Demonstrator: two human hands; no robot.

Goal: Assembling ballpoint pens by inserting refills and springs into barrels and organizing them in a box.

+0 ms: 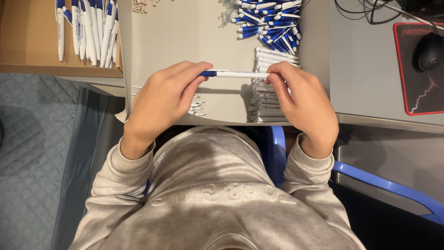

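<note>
I hold a white pen with a blue end (pixel 236 74) level above a grey board (pixel 185 41). My left hand (pixel 162 102) pinches its blue end and my right hand (pixel 303 99) grips the white end. Under my right hand lies a stack of white pen barrels (pixel 273 58). A pile of blue and white pen parts (pixel 270 21) lies beyond it. A few thin pen refills (pixel 196 109) poke out from beneath my left hand.
A cardboard box (pixel 27 41) at the upper left holds several finished white and blue pens (pixel 90 30). At the right a black mouse (pixel 428 51) rests on a red-edged mat (pixel 418 92). A blue chair frame (pixel 384 185) sits below.
</note>
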